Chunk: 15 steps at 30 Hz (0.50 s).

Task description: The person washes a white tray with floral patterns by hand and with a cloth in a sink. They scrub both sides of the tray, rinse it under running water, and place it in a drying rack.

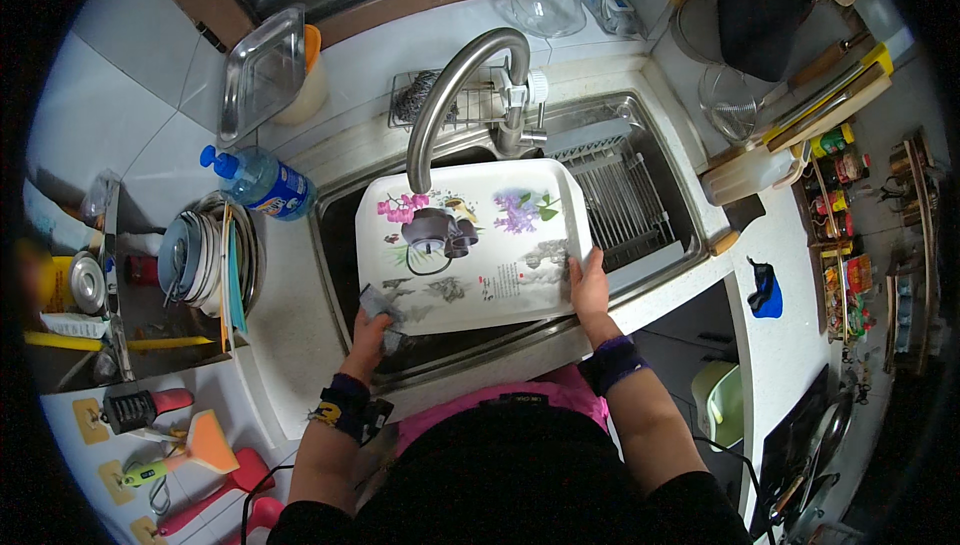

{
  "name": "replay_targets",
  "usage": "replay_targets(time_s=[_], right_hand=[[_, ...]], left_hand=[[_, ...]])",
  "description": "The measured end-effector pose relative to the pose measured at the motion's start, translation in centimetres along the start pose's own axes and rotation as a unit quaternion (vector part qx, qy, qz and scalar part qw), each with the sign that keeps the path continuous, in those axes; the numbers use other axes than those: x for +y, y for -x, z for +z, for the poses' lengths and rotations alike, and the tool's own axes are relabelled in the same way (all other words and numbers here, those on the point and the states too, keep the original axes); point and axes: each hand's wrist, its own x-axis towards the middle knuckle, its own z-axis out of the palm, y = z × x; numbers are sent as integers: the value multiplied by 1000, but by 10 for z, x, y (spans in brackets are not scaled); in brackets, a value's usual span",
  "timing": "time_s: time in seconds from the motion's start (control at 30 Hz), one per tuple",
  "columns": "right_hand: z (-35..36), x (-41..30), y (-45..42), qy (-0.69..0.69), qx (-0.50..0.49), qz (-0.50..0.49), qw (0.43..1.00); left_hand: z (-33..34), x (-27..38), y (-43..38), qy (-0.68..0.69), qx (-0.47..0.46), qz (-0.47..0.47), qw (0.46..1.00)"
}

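A white rectangular tray (450, 245) with printed flowers, a teapot and a landscape is held over the left part of a steel sink (694, 245). My left hand (369, 338) grips its lower left corner, with a grey cloth or scouring pad (384, 320) between the fingers and the tray. My right hand (590, 288) is closed on the tray's right edge, thumb on the upper face. The curved steel faucet (465, 72) hangs over the tray's top edge. Whether water runs cannot be seen.
A blue-capped soap bottle (266, 185) stands left of the sink, beside stacked plates (199, 256). A dish rack (622, 200) sits in the right basin. Behind the faucet is a wire basket (472, 98) with steel wool. A wooden-handled knife (726, 242) lies at right.
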Motion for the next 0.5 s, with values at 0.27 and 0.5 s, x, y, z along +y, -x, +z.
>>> replay_targets(time_s=[0.27,0.5], right_hand=[[4,1,3,5,10,13,1000],[5,-9,4,9,6,27,1000]], left_hand=[[10,29,-18,-202,22,149,968],[12,41,-57,-439,258,430,746]])
